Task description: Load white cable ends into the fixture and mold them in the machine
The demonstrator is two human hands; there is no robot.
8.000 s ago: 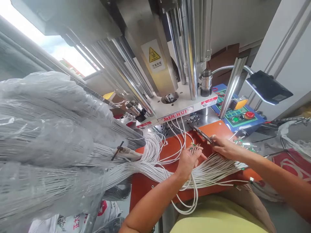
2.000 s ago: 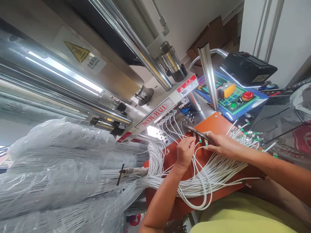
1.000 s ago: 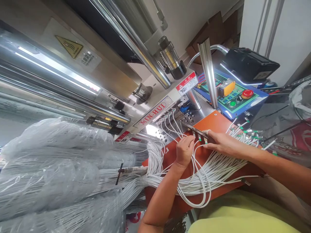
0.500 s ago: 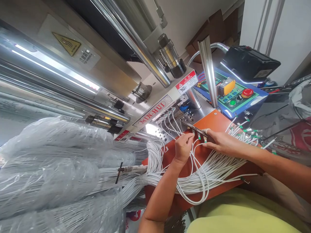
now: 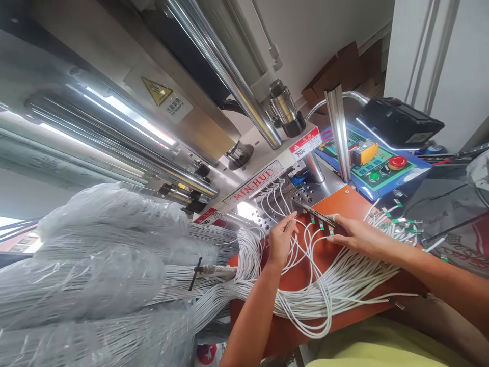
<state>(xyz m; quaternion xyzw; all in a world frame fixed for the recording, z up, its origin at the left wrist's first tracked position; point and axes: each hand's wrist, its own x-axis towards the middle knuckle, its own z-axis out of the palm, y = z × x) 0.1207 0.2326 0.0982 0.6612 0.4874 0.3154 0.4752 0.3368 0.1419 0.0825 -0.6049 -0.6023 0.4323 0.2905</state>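
My right hand (image 5: 347, 232) grips the end of a narrow dark metal bar (image 5: 315, 214) between thumb and fingers. Along the bar sit several cable ends with small green circuit boards (image 5: 321, 226), their white cables (image 5: 324, 265) looping down. Beside the bar's left part, my left hand (image 5: 281, 238) is closed, thumb and fingertips together; what they hold, if anything, is too small to make out. Just beyond it, several white cables (image 5: 274, 204) run into the lower part of a press (image 5: 254, 186) marked MIN-HUI.
An orange board (image 5: 332, 201) carries a thick bundle of white cables. At the left lie cable bundles in clear plastic (image 5: 114, 270), with a clamp (image 5: 214, 270) beside them. A control panel (image 5: 382, 168) with a red button stands at the right. Steel columns (image 5: 229, 76) rise above.
The view has shifted, so the scene sits lower and further right. My left hand has turned and its fingers have loosened slightly near the bar. My right hand still grips the bar.
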